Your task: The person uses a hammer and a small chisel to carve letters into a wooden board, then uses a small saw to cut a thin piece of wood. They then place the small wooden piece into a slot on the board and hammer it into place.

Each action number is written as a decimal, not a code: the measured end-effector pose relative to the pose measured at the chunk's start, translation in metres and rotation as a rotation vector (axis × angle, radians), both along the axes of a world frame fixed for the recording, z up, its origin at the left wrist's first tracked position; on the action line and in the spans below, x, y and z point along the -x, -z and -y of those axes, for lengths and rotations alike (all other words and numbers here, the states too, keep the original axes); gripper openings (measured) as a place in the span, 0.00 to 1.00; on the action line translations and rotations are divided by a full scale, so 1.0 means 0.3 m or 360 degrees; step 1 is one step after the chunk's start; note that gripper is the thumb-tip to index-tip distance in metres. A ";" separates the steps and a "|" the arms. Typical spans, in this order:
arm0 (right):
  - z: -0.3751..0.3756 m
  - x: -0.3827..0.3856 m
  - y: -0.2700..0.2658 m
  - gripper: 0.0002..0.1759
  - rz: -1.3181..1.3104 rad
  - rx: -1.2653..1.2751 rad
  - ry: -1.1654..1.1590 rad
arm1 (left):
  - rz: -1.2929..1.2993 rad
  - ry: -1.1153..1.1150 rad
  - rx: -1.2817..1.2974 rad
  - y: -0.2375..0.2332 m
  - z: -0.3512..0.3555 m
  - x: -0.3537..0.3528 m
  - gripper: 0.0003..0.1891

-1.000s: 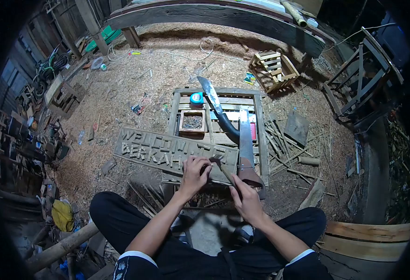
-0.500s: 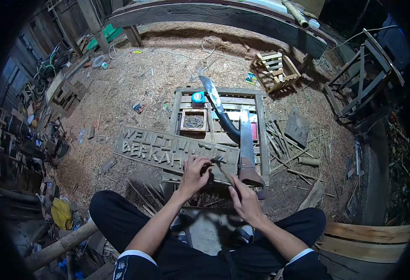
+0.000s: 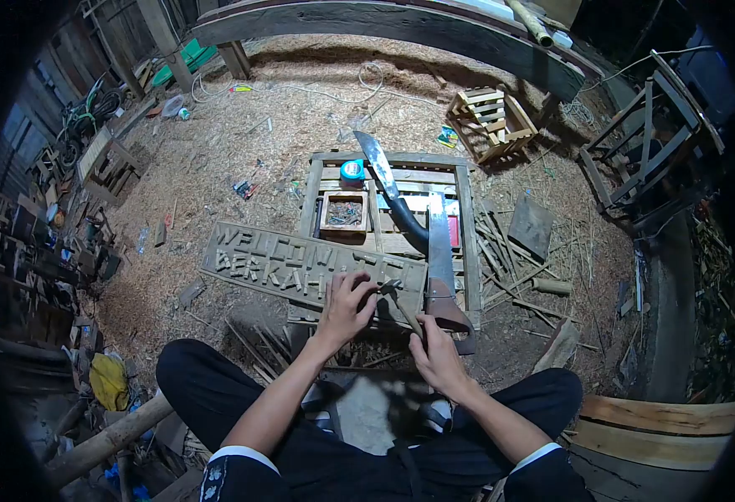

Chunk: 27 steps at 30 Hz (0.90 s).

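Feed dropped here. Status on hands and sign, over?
Left hand down on sign. Right hand gripping hammer, head over sign. Handsaw lying close right.

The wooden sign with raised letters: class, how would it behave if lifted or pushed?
The wooden sign is a long flat plank, so it probably stays stiff and would not roll. It overhangs the pallet at one end, so pushed down there it may tip. The left hand rests on it, likely steadying it.
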State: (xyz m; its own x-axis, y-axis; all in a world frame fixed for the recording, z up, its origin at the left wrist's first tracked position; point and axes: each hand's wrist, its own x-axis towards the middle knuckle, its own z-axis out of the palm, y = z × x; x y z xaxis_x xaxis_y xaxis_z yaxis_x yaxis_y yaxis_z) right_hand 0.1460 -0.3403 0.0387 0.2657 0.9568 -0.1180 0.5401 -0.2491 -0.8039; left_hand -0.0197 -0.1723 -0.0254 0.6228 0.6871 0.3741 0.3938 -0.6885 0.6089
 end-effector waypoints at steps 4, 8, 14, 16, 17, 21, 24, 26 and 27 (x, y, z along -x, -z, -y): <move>-0.010 0.004 -0.011 0.20 -0.0037 -0.0061 -0.0038 | 0.0018 -0.0025 -0.0004 0.004 -0.002 -0.002 0.12; -0.009 0.009 0.021 0.21 -0.0004 -0.0164 0.0038 | 0.0068 -0.0016 -0.0007 0.008 0.001 -0.001 0.12; -0.018 0.009 0.006 0.22 -0.0007 -0.0187 -0.0031 | 0.0108 -0.0055 0.0002 0.002 -0.005 -0.005 0.13; -0.019 0.006 0.000 0.22 -0.0029 -0.0181 -0.0027 | 0.0042 -0.0048 -0.0013 0.002 -0.007 -0.007 0.13; -0.018 0.007 0.001 0.22 -0.0006 -0.0172 -0.0036 | 0.0044 -0.0045 -0.0008 0.001 -0.003 -0.012 0.13; -0.019 0.010 0.017 0.23 0.0036 -0.0240 -0.0015 | 0.0070 -0.0084 -0.0017 0.008 -0.004 -0.016 0.11; -0.021 0.021 0.002 0.24 0.0140 -0.0489 0.0054 | 0.0077 -0.0110 -0.0012 0.015 -0.001 -0.018 0.09; -0.016 0.022 0.019 0.24 0.0102 -0.0411 -0.0018 | 0.0064 -0.0112 -0.0019 0.014 -0.002 -0.016 0.09; -0.015 0.018 0.032 0.25 0.0072 -0.0338 -0.0083 | 0.0067 -0.0113 -0.0021 0.013 -0.002 -0.017 0.09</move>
